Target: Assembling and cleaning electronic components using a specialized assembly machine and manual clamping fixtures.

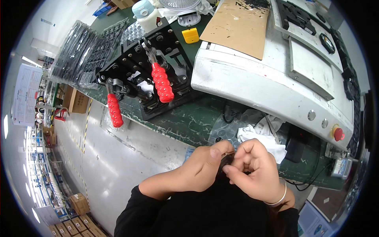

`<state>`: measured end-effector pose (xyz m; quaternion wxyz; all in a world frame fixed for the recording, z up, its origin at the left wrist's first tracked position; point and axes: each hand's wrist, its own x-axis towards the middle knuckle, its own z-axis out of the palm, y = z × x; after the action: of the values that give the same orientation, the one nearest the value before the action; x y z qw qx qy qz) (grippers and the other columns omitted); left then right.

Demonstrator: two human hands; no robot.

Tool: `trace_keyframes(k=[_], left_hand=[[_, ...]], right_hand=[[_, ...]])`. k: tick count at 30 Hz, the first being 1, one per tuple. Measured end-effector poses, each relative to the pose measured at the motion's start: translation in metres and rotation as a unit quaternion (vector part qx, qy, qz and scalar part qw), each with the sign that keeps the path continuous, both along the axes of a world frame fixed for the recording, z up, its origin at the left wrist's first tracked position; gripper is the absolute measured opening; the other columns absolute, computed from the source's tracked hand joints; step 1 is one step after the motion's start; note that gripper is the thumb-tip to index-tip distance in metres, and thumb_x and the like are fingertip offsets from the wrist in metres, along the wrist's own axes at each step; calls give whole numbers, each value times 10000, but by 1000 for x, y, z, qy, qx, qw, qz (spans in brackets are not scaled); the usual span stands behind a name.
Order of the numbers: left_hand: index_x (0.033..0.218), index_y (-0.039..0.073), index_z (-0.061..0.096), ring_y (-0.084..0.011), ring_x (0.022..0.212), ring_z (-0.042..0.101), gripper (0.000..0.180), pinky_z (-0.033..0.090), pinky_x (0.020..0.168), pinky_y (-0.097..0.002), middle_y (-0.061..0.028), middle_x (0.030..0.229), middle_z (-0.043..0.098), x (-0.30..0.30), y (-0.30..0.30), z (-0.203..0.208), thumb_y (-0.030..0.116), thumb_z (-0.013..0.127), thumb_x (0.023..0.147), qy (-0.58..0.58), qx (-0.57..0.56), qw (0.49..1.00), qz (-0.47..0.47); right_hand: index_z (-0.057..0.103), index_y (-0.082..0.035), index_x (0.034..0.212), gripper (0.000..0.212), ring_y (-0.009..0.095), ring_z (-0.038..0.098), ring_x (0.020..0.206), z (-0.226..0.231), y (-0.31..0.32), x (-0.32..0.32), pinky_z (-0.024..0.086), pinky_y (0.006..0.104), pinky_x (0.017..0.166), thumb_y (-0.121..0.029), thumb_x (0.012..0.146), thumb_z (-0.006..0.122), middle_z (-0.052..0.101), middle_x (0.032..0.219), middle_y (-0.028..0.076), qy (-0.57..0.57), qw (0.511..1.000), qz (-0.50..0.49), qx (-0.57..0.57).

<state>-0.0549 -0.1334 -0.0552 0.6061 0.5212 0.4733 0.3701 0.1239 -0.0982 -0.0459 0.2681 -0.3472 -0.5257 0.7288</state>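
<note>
Close to my body, at the front edge of the green bench, both hands meet around a small black part. My left hand is closed on its left side, thumb on top. The fingers of my right hand are curled and pinch its right side. Most of the part is hidden by the fingers, so its exact kind does not show. Just beyond my hands lies a crumpled white cloth, with metal tweezers on it.
A black clamping fixture with red-handled toggle clamps stands left on the green bench. A white machine with a red button fills the right. Behind are stacked plastic trays, a bottle and a yellow case.
</note>
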Motion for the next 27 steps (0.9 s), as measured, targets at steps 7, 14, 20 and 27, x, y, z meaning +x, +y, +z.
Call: trace_keyframes(k=[7, 14, 20, 27], left_hand=[[1041, 45, 526, -196, 624, 600, 755, 455, 533, -275, -103, 758, 591, 0, -3, -22, 679, 132, 926, -114, -122, 983, -81], [1060, 29, 487, -240, 636, 605, 697, 501, 589, -334, -165, 790, 605, 9, 12, -57, 637, 162, 953, -247, -151, 951, 112], [1074, 17, 470, -235, 629, 597, 745, 506, 608, -340, -180, 801, 606, 23, 17, -67, 677, 158, 926, -245, -98, 955, 132], [1055, 15, 477, -214, 634, 597, 793, 507, 611, -343, -219, 1180, 488, 32, 21, -55, 719, 152, 888, -336, -163, 925, -72]], right_hand=[[544, -26, 865, 198, 82, 536, 571, -35, 5, 34, 427, 215, 520, -49, 800, 729, 577, 677, 33, -144, 983, -1, 112], [624, -23, 859, 217, 206, 568, 701, -47, 22, 38, 442, 315, 622, -136, 738, 766, 592, 739, 77, -321, 782, -133, 517], [655, 9, 846, 149, 250, 561, 765, -55, 21, 46, 445, 334, 672, -93, 764, 726, 603, 758, 91, -311, 831, -140, 439], [671, 22, 844, 106, 174, 557, 663, -40, 12, 60, 419, 278, 595, -81, 828, 690, 620, 742, 84, -130, 963, -159, 176]])
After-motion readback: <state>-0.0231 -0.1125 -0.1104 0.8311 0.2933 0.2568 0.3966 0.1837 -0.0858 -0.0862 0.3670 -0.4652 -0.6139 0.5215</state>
